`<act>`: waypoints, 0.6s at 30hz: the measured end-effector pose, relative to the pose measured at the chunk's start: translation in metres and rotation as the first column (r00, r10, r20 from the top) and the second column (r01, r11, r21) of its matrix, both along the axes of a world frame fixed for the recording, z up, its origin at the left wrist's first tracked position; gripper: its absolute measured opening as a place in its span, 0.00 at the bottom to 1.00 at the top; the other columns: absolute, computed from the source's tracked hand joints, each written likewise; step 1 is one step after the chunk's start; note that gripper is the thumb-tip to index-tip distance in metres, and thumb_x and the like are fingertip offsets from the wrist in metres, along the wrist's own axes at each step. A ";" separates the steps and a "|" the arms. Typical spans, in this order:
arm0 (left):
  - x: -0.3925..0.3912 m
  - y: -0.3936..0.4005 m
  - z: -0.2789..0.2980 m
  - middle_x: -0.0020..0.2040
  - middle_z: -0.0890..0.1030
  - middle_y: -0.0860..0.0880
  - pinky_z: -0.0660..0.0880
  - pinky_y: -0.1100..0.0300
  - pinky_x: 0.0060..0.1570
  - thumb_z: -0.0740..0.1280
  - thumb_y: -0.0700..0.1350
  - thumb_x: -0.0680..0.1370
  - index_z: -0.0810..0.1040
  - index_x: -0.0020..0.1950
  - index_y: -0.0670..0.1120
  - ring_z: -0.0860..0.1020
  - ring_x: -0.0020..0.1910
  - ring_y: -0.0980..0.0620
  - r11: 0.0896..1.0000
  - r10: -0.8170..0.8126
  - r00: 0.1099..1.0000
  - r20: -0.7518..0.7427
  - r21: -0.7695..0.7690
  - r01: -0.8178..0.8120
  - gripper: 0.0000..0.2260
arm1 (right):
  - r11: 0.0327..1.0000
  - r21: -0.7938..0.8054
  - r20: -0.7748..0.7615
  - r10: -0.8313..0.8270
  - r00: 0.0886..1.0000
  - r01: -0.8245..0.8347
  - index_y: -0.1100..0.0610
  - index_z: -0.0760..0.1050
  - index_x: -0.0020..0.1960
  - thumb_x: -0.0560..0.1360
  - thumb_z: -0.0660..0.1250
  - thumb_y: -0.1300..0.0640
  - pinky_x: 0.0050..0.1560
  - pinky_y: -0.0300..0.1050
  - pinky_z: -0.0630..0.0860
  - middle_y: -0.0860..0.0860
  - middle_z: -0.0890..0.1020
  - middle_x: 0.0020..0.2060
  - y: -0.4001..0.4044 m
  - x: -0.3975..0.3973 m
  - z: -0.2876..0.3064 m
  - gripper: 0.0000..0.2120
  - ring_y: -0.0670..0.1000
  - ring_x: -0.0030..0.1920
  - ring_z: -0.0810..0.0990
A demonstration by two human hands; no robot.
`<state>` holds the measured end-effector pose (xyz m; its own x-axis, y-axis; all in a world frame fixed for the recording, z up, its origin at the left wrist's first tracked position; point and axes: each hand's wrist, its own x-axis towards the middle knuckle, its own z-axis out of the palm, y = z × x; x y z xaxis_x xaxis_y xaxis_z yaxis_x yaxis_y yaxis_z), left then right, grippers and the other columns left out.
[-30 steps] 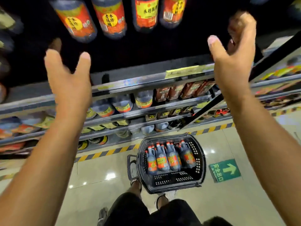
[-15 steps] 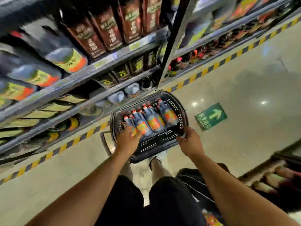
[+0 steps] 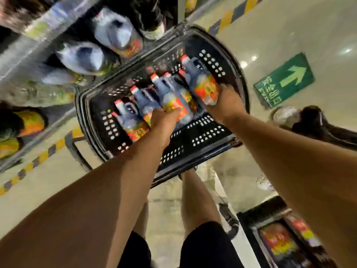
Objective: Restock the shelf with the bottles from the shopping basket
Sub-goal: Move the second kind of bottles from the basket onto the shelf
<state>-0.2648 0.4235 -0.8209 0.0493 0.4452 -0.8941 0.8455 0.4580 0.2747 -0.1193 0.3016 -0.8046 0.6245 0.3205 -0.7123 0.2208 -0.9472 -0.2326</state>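
On your left, the shelf (image 3: pixel 36 60) runs along the aisle, blurred, with big pale-capped jugs (image 3: pixel 81 57) on a low level and yellow-and-black tape (image 3: pixel 44 153) on the floor in front of it. Just right of the shelf, the black shopping basket (image 3: pixel 204 140) sits on the pale floor beyond your legs, its perforated walls showing near and far. Red-capped bottles with orange labels lie side by side in its far half, caps pointing away from you.

The leftmost bottle (image 3: pixel 129 120) rests untouched near the basket's left wall. Your left hand (image 3: pixel 164 122) reaches into the middle of the row, and its grip is curled down onto the middle bottle (image 3: pixel 173 101), the thumb lying across the orange label. The view is smeared, so you cannot tell whether that bottle is off the basket floor.

Further right, your right hand (image 3: pixel 226 105) has its grip wrapped round the base of the rightmost bottle (image 3: pixel 202 82), fingers closed over the lower label; this bottle stands a little higher in the frame than its neighbours, close to the basket's right wall.

On the floor to the right of the basket lies a green arrow sign (image 3: pixel 286 80). Near right, by your leg, a second dark container (image 3: pixel 280 240) holds more bright labels, too blurred to read.
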 end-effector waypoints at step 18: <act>0.060 -0.020 -0.092 0.60 0.79 0.48 0.75 0.58 0.43 0.74 0.60 0.77 0.69 0.70 0.43 0.82 0.54 0.48 0.988 0.083 0.979 -0.186 0.145 -0.056 0.30 | 1.000 0.008 -0.080 -0.012 0.997 0.012 0.57 0.67 0.74 0.68 0.83 0.48 0.69 0.45 0.72 0.54 0.79 0.68 0.014 0.011 -0.061 0.41 0.56 0.69 0.78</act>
